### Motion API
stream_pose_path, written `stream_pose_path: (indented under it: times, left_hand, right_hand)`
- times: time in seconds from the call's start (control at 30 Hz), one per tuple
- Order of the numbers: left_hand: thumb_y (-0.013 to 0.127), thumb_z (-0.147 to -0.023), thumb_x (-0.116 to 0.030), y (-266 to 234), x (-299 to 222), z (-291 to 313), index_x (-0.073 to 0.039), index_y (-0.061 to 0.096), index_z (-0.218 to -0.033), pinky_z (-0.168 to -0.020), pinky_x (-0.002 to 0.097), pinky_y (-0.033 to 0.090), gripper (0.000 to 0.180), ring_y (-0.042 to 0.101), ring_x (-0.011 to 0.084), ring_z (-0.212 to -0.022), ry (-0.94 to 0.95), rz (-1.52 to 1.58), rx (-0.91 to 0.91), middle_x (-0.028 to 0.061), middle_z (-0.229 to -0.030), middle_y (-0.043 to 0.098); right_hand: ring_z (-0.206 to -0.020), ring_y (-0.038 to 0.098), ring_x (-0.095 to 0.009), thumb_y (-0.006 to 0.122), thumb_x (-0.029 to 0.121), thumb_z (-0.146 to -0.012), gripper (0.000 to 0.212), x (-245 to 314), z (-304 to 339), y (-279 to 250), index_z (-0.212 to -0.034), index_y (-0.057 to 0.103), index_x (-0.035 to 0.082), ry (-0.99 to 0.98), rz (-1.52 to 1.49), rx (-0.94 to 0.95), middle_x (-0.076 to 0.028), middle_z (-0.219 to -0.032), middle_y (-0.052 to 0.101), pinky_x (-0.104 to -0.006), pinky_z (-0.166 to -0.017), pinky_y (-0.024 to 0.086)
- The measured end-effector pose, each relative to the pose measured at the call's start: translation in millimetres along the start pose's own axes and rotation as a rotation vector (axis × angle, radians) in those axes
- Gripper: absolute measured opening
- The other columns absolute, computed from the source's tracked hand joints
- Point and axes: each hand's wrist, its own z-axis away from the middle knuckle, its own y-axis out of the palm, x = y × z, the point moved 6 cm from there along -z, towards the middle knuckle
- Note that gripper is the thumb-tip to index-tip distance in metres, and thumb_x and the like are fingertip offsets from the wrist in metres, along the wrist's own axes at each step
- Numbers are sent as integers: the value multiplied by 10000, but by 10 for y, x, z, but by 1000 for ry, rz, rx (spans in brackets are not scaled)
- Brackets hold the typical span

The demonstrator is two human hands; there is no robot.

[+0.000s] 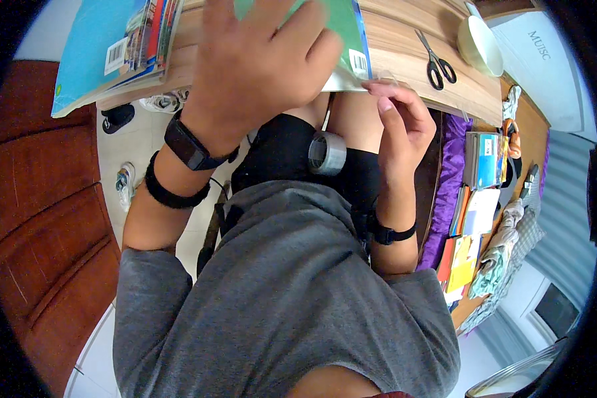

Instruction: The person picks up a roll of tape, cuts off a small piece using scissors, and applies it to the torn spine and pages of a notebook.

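My left hand reaches over a green book at the table's near edge. Its fingers are bent, blurred, and partly past the top of the view, so their grip cannot be made out. At the book's near right corner, my right hand has its thumb close to its curved fingers, pinching a see-through film whose extent is hard to make out. A roll of grey, shiny tape rests on my lap between the thighs. To the right, black-handled scissors lie with blades apart.
A blue book with more books on it lies at the left of the wooden table. A pale bowl stands by a white box. Books and cloths line the right. A brown sofa is left.
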Motion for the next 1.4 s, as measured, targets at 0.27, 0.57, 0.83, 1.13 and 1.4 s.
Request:
stream_pose_path:
  times: [0.27, 0.57, 0.83, 1.13, 1.4]
  left_hand:
    - [747, -738, -76, 53, -321, -245, -56, 636, -698, -1053, 676, 447, 120, 657, 250, -1000, -69, 133, -347, 41, -898, 666]
    - [732, -767, -71, 6, -396, -250, -47, 646, -800, -967, 618, 466, 95, 656, 266, -942, -132, 466, -58, 58, -902, 675]
    - [719, -793, -67, -172, -352, -221, -39, 655, -891, -891, 567, 482, 120, 654, 280, -891, -275, 665, 27, 74, -905, 684]
    - [704, -822, -62, -415, -411, -307, -30, 666, -993, -806, 509, 501, 178, 652, 295, -833, -386, 939, -31, 91, -909, 694]
    - [691, -848, -57, -497, -386, -477, -22, 675, -1084, -730, 458, 517, 239, 651, 309, -781, -393, 1031, -77, 107, -913, 703]
  right_hand:
    - [-1115, 681, -261, 654, -44, -942, 121, 141, 12, -352, -1028, 739, -55, -216, 31, -273, -193, -1151, 735, -367, -1018, 516]
    - [-1065, 690, -242, 609, -21, -982, 150, -465, 242, -711, -1072, 720, -64, 90, -421, -393, -190, -1171, 731, -363, -975, 540]
    - [-1017, 667, -270, 568, 45, -998, 217, -646, 408, -748, -1128, 709, -56, 173, -463, -306, -200, -1222, 712, -394, -959, 531]
    - [-1017, 671, -273, 566, 87, -1015, 194, -708, 493, -795, -1069, 713, -27, 206, -551, -334, -176, -1180, 736, -406, -939, 535]
    - [-1064, 670, -259, 573, 114, -1031, 221, -638, 539, -719, -1119, 711, -35, 179, -462, -413, -162, -1178, 726, -404, -942, 538]
